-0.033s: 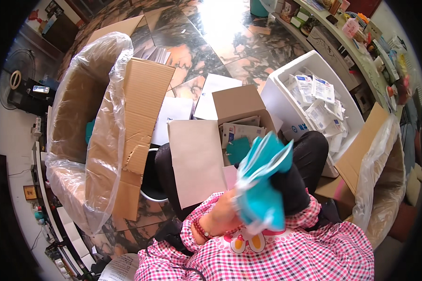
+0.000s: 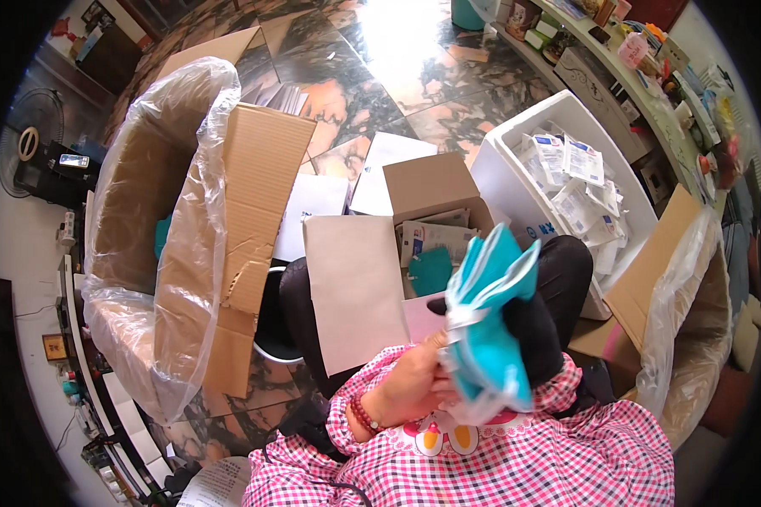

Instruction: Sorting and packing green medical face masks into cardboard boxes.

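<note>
My left hand [image 2: 410, 380], bare with a dark red bead bracelet at the wrist, is closed on the lower left side of a bundle of teal face masks [image 2: 490, 338]. White elastic straps cross the bundle, and its lower end is blurred. Behind it, my right hand [image 2: 537, 338] in a black glove grips the bundle from the right; most of its fingers are hidden, with one dark tip showing at the left. Between my knees, an open cardboard box [image 2: 431, 179] holds white packets [image 2: 418, 241] and another teal mask [image 2: 431, 272].
A large plastic-lined carton [image 2: 228, 203] stands at the left, another lined carton [image 2: 693, 321] at the right. A white foam box [image 2: 499, 160] full of packets lies ahead right. White boxes [image 2: 313, 207] rest on the marbled floor beside a dark bucket [image 2: 271, 325].
Both hands and the teal mask bundle have shifted slightly right. The boxes around me have not moved.
</note>
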Demonstrator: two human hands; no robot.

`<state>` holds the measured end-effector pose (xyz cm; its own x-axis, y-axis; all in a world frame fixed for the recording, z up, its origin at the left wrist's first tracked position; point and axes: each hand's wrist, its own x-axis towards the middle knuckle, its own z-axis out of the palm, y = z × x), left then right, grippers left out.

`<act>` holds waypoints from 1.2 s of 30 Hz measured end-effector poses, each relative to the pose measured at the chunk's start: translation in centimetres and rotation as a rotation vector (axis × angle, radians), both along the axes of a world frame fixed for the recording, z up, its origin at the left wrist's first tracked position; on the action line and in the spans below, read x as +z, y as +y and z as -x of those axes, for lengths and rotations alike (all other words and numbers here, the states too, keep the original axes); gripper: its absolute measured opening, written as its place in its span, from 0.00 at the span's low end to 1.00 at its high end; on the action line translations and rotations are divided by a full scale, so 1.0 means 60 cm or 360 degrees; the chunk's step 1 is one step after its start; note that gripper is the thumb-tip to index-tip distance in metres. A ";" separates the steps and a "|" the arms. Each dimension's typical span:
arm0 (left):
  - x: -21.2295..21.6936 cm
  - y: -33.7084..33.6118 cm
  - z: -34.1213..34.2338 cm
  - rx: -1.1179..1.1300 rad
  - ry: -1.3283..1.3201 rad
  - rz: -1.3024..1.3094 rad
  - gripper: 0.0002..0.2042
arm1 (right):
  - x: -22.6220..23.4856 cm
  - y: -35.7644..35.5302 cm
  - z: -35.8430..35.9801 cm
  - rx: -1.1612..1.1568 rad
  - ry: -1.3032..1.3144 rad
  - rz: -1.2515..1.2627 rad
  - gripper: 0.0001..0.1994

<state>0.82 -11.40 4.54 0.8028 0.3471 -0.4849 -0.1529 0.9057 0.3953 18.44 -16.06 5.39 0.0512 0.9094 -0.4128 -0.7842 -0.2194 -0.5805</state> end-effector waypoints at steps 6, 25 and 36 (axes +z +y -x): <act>0.011 0.010 -0.012 -0.0153 -0.0371 -0.0393 0.14 | 0.111 -0.016 -0.019 0.0555 -0.0331 -0.0124 0.22; 0.101 0.018 0.094 -0.0474 -0.0118 -0.2130 0.10 | 0.173 -0.005 -0.042 0.1566 -0.0596 -0.0301 0.21; 0.103 0.002 0.127 -0.0565 -0.0025 -0.1988 0.10 | 0.170 -0.008 -0.039 0.1688 -0.0613 -0.0287 0.24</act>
<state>-6.82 -11.29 10.71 0.9461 0.3233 0.0206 0.0057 -0.0800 0.9968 20.81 -16.56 15.59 -0.6830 0.6142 -0.3952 -0.0166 -0.5540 -0.8324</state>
